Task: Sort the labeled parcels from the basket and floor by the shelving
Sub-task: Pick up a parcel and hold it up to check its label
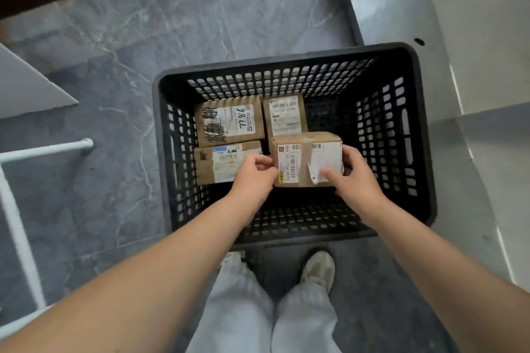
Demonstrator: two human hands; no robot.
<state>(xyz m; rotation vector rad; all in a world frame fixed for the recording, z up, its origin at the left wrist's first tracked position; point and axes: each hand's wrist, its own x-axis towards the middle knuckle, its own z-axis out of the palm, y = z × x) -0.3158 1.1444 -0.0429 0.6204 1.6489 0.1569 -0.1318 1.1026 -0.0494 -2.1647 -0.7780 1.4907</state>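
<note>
- Step in hand: picking from the basket (286,59), centre of frame. The lower-right parcel (301,152) sits raised above the others.
- Left hand (253,178) fingers (262,163) pinch its left edge; right hand (358,180) wraps the right end, thumb on the torn label. Both gripping.
- Next, I'd judge: lift clear of the wall, read the label.
- Three more parcels (229,123) stay inside; print mostly blurred. White frame (17,209) at left is cut off.

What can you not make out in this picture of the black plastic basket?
Head view: label on the front-left brown cardboard parcel, partly covered by the left hand.
Head view: small print on the held brown cardboard parcel, too blurred.
Head view: white metal tube frame, cut by the left edge.
</note>
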